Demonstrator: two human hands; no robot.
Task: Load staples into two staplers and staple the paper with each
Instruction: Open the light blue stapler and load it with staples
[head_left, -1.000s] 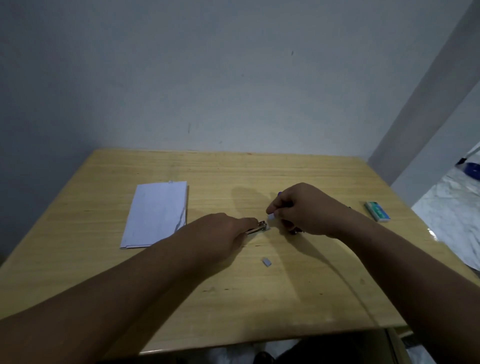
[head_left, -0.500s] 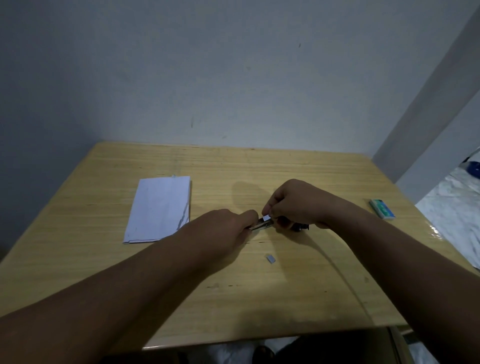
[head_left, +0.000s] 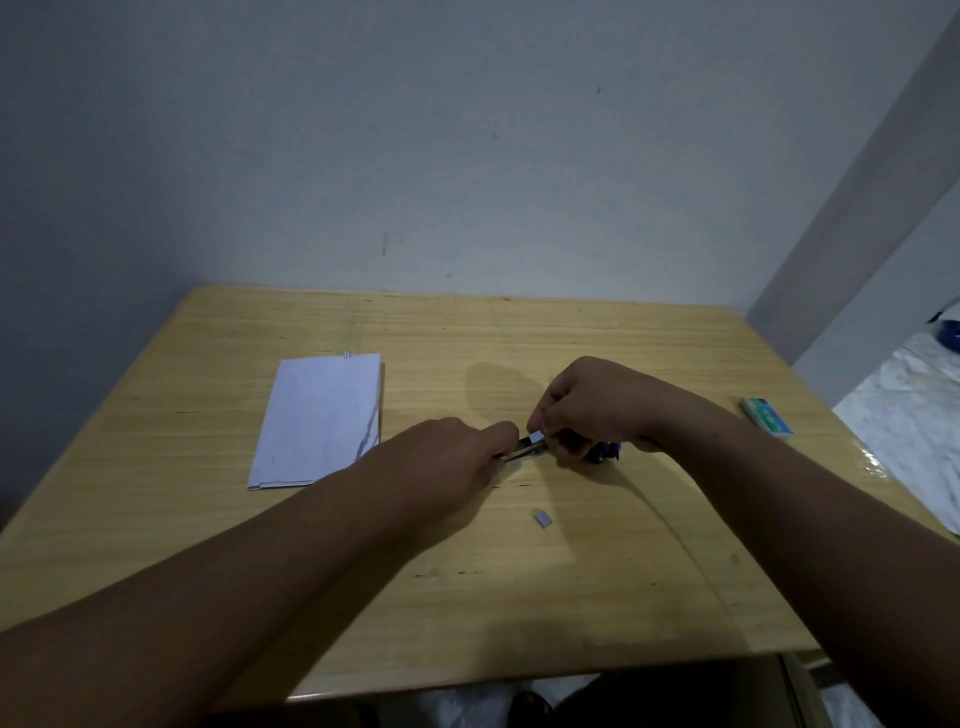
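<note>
My left hand (head_left: 457, 457) grips a small stapler (head_left: 527, 451) lying on the wooden table (head_left: 519, 597); only its metal front end shows past my fingers. My right hand (head_left: 587, 410) pinches a small strip of staples (head_left: 535, 437) against that metal end. A dark blue part (head_left: 608, 451), perhaps a second stapler, peeks out under my right wrist. A loose staple strip (head_left: 543, 518) lies on the table in front of both hands. The white paper (head_left: 322, 418), with a staple at its top edge, lies to the left.
A green and white staple box (head_left: 768, 414) sits near the table's right edge. The table stands against a grey wall, with a corner on the left. White floor shows beyond the right edge.
My right hand has moved left, bringing the staple strip up to the stapler's metal end. The camera has shifted slightly.
</note>
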